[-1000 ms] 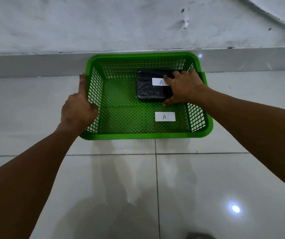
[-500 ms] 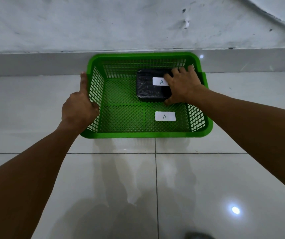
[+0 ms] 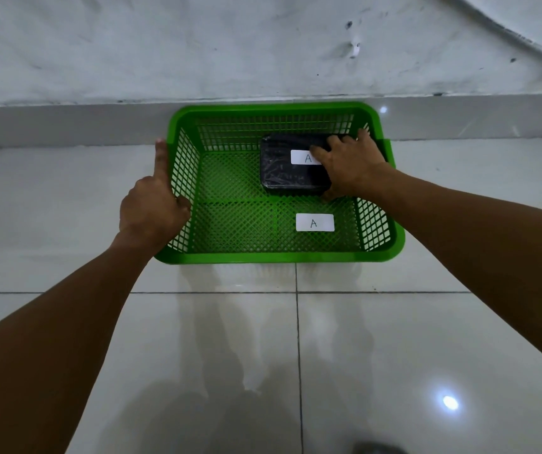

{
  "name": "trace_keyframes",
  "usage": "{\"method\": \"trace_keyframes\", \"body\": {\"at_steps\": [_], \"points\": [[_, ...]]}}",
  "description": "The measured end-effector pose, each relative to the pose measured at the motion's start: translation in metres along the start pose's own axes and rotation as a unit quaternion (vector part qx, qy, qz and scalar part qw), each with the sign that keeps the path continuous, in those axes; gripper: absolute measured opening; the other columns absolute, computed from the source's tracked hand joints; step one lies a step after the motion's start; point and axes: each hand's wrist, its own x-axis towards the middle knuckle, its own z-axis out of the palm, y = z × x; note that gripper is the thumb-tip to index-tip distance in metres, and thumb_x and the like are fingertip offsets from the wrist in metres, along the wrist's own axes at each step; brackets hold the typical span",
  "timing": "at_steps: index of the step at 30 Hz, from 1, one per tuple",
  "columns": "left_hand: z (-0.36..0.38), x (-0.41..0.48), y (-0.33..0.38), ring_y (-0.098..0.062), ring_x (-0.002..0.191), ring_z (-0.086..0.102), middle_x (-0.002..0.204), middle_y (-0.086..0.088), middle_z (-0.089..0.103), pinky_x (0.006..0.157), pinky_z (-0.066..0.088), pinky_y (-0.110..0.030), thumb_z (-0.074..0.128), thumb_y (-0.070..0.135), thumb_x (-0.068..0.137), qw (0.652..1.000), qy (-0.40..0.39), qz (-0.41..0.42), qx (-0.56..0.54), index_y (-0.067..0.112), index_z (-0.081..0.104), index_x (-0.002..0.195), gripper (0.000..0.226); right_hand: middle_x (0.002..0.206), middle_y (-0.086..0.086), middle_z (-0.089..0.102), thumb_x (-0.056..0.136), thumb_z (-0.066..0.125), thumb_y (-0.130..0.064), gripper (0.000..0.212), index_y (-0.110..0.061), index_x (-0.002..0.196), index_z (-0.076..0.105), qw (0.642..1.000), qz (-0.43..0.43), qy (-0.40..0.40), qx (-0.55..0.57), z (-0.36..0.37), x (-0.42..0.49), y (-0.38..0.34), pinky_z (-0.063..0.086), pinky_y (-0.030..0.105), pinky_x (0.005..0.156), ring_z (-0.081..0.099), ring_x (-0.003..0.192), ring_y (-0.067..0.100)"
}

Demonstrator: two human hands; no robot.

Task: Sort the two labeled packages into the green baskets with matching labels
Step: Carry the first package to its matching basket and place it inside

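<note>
Green basket (image 3: 279,257) sits in the upper middle of the frame on pale glossy floor tiles (image 3: 394,339), its far side close against a grey skirting (image 3: 66,124) below a scuffed white wall (image 3: 197,44). Inside it, toward the upper right, lies a black package (image 3: 282,173) flat on the mesh bottom. The right hand (image 3: 349,167) covers the package's right end, fingers spread over its top and far edge, thumb tucked against the near right corner; how firmly it grips cannot be told. The left hand (image 3: 153,213) rests on the basket's left wall, index finger stretched straight along the rim, thumb hooked over the inside of the mesh, the other fingers hidden. A white label (image 3: 304,157) on the package reads "A", its right edge hidden by the fingers. A second white label (image 3: 314,222) on the basket bottom, lower right, also reads "A". Both forearms are cut off by the frame edges.
</note>
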Motion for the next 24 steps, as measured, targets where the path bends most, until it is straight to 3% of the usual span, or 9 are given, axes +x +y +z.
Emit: {"method": "trace_keyframes", "body": {"at_steps": [5,9,14,17,19,24], "points": [[0.0,-0.001,0.001,-0.044,0.089,0.058,0.1,-0.028,0.06,0.065,0.038,-0.04,0.062,0.018,0.083,1.0,-0.002,0.003,0.005,0.022,-0.005,0.151,0.095,0.141,0.016,0.041,0.065,0.071,-0.065,0.106,-0.017,0.146,0.024,1.0,0.005,-0.002,0.008,-0.001,0.0,-0.002,0.027,0.054,0.109,0.042,0.13,0.036],[0.0,0.0,0.001,-0.044,0.09,0.058,0.102,-0.028,0.059,0.066,0.04,-0.042,0.062,0.02,0.083,1.0,-0.004,0.014,0.022,0.019,-0.006,0.15,0.096,0.148,0.018,0.034,0.061,0.071,-0.07,0.116,-0.018,0.149,0.015,1.0,0.008,-0.004,0.006,-0.008,-0.005,-0.003,0.021,0.058,0.112,0.035,0.136,0.038],[-0.002,0.001,0.005,-0.049,0.106,0.051,0.129,-0.03,0.041,0.079,0.046,-0.055,0.06,0.043,0.084,0.996,-0.011,0.009,0.085,0.019,-0.007,0.15,0.098,0.15,0.018,0.033,0.058,0.071,-0.072,0.12,-0.019,0.15,0.015,1.0,0.009,0.013,0.012,-0.022,-0.008,0.0,0.021,0.058,0.114,0.034,0.137,0.037],[-0.006,0.0,0.006,-0.047,0.137,0.022,0.153,-0.026,0.014,0.1,0.031,-0.064,0.051,0.064,0.08,0.992,-0.001,0.017,0.124,0.018,-0.01,0.149,0.103,0.151,0.017,0.033,0.057,0.069,-0.075,0.12,-0.019,0.149,0.017,0.999,0.01,0.029,0.033,-0.031,-0.016,0.003,0.019,0.056,0.114,0.033,0.138,0.035],[-0.016,-0.003,0.01,-0.039,0.146,0.0,0.158,-0.021,-0.003,0.109,0.015,-0.064,0.044,0.07,0.079,0.991,-0.009,0.027,0.129,0.016,-0.01,0.149,0.104,0.152,0.015,0.033,0.059,0.068,-0.073,0.116,-0.019,0.149,0.018,0.997,0.009,0.034,0.067,-0.039,-0.029,0.005,0.017,0.054,0.116,0.032,0.14,0.033],[-0.062,-0.028,0.032,-0.031,0.147,-0.009,0.159,-0.017,-0.007,0.115,0.002,-0.057,0.054,0.058,0.082,0.99,-0.057,0.077,0.106,0.008,-0.004,0.15,0.102,0.151,0.01,0.035,0.067,0.066,-0.069,0.104,-0.019,0.147,0.021,0.981,0.028,0.016,0.189,-0.07,-0.087,0.008,0.018,0.052,0.117,0.035,0.139,0.029]]}}
